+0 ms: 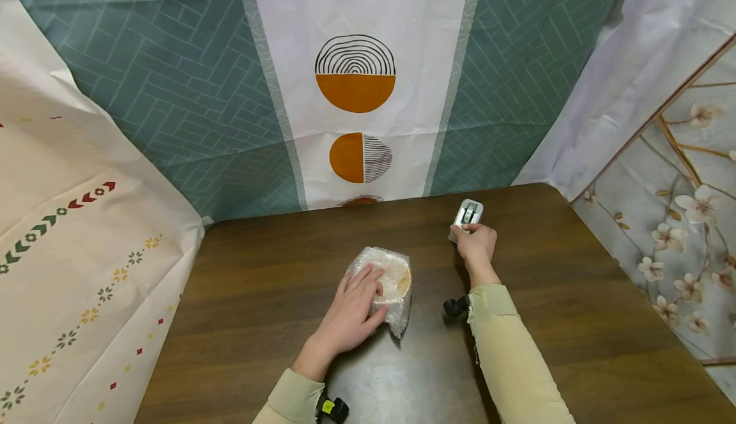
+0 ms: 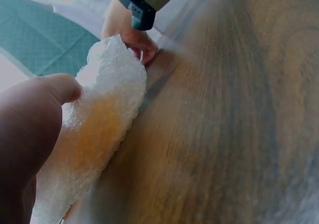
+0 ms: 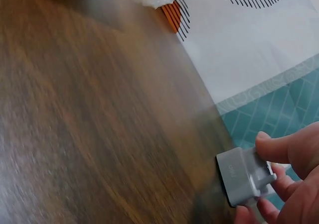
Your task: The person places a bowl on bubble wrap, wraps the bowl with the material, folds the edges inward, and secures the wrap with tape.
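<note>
A bubble-wrapped package (image 1: 395, 272) lies on the table, with something pale and yellowish showing through the wrap. My left hand (image 1: 351, 315) rests on it, fingers stretched across the top and thumb along the near side. In the left wrist view, the thumb (image 2: 65, 88) presses the bubble wrap (image 2: 112, 79), and an orange patch shows beneath. Toward the back right, my right hand (image 1: 478, 244) grips a small grey tape dispenser (image 1: 471, 209) by its near end. The right wrist view shows fingers and thumb around the dispenser's (image 3: 237, 176) toothed end.
The brown wooden table (image 1: 259, 322) reaches back to a hanging patterned cloth (image 1: 368, 156). A cream cloth (image 1: 75, 232) hangs at the left and a floral one (image 1: 667, 239) at the right. Both wrists wear small black cameras (image 1: 456, 307).
</note>
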The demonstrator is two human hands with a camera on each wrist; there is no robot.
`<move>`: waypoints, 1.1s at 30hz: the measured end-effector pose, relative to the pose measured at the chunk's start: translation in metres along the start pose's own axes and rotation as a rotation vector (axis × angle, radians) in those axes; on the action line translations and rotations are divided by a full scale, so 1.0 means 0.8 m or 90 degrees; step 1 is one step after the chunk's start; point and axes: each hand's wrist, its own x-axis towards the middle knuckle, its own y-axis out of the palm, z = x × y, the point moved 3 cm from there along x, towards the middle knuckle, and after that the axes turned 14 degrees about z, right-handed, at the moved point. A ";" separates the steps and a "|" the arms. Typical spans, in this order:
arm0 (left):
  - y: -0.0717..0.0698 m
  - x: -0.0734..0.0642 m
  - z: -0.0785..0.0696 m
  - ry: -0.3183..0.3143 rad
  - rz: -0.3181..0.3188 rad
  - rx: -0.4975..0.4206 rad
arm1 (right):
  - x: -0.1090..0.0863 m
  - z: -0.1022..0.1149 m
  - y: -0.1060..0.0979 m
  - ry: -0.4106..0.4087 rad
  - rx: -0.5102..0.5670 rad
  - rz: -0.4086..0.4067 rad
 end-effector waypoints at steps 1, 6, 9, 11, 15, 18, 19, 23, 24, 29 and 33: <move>0.000 0.001 0.000 0.001 0.000 0.000 | 0.001 0.000 -0.001 -0.004 -0.007 -0.001; 0.002 0.002 0.001 0.000 0.000 0.001 | 0.003 -0.001 -0.007 -0.012 -0.039 -0.011; 0.003 0.002 0.000 0.000 0.000 0.000 | 0.001 0.000 -0.011 -0.021 -0.040 -0.016; 0.004 0.002 0.000 0.002 0.000 -0.001 | -0.003 -0.001 -0.014 -0.020 -0.007 -0.007; 0.004 0.002 -0.001 0.005 -0.001 -0.002 | -0.016 -0.004 -0.012 0.001 0.117 0.040; 0.003 0.002 0.000 0.007 -0.008 -0.001 | -0.023 -0.004 -0.006 0.007 0.203 0.058; 0.003 0.002 0.001 0.007 -0.012 -0.001 | -0.025 -0.004 -0.004 0.006 0.222 0.057; 0.002 0.000 0.003 0.004 -0.017 0.005 | -0.028 -0.004 0.004 0.007 0.271 0.025; 0.002 0.000 0.003 0.003 -0.017 0.006 | -0.028 -0.005 0.006 0.010 0.287 0.022; 0.003 -0.001 0.002 0.003 -0.018 -0.003 | -0.029 -0.009 0.011 0.026 0.364 0.023; 0.004 0.000 -0.001 0.009 -0.011 -0.017 | -0.027 -0.010 0.006 0.020 0.335 0.026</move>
